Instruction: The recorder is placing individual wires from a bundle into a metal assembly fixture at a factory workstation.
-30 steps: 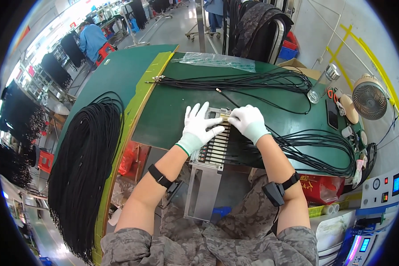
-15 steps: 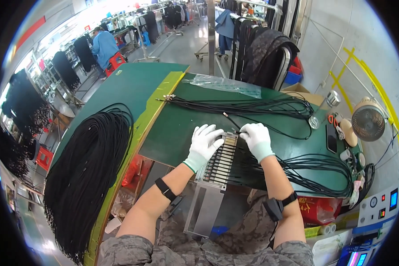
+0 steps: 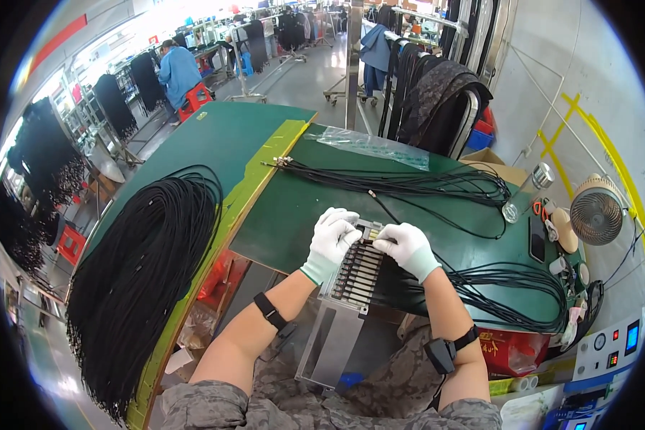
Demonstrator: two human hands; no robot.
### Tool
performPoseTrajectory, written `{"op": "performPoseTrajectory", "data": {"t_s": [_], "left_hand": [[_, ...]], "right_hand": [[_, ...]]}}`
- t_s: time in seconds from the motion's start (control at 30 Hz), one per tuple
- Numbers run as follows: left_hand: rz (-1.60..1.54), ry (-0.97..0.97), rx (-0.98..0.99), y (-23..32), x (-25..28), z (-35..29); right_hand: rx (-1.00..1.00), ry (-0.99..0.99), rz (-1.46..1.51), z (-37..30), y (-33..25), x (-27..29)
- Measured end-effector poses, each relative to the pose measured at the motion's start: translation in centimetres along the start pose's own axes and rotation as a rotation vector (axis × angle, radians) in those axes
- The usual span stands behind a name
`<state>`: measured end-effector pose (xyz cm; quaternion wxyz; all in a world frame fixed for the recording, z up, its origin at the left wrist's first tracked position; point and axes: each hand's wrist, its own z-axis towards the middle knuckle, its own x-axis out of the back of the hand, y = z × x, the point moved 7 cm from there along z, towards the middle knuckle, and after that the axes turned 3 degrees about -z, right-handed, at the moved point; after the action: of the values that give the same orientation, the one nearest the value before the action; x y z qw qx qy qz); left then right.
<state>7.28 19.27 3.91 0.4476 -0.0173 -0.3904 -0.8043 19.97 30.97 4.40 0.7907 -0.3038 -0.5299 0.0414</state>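
Note:
A metal slotted fixture (image 3: pixel 357 278) stands upright to me at the table's front edge, with several cable connectors lying side by side in its slots. My right hand (image 3: pixel 410 248), in a white glove, pinches the end of a black cable (image 3: pixel 368 242) over the fixture's upper slots. From the other side my gloved left hand (image 3: pixel 331 242) bends over the fixture's left edge, thumb and forefinger closed at the tip of the same cable. The fingertips partly hide this cable end. Another cable's tip (image 3: pixel 372 194) lies just beyond my hands.
Black cable bundles lie behind my hands (image 3: pixel 408 179), on the right (image 3: pixel 509 276) and on the left table (image 3: pixel 147 265). A clear plastic bag (image 3: pixel 373 146), a phone (image 3: pixel 536 238) and a small fan (image 3: pixel 597 208) are farther out. A person in blue (image 3: pixel 178 72) sits far left.
My right hand has moved left and nearer, bringing the cable end over the fixture's upper slots. The left hand's fingers have closed in toward it. The view has shifted slightly.

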Motion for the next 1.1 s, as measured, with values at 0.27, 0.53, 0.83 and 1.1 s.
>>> {"op": "performPoseTrajectory", "data": {"t_s": [0.27, 0.53, 0.83, 1.1], "left_hand": [[0.003, 0.027, 0.032, -0.1, 0.2, -0.2], [0.139, 0.169, 0.161, -2.5, 1.4, -0.8], [0.301, 0.118, 0.243, -2.7, 0.7, -0.6], [0.338, 0.070, 0.273, -3.4, 0.5, -1.0]], "right_hand": [[0.167, 0.134, -0.257, 0.0, -3.5, -0.8], [0.028, 0.271, -0.046, -0.4, 1.3, 1.9], [0.006, 0.116, -0.328, -0.2, 1.5, 1.4], [0.037, 0.111, -0.359, -0.4, 1.3, 1.2]]}}
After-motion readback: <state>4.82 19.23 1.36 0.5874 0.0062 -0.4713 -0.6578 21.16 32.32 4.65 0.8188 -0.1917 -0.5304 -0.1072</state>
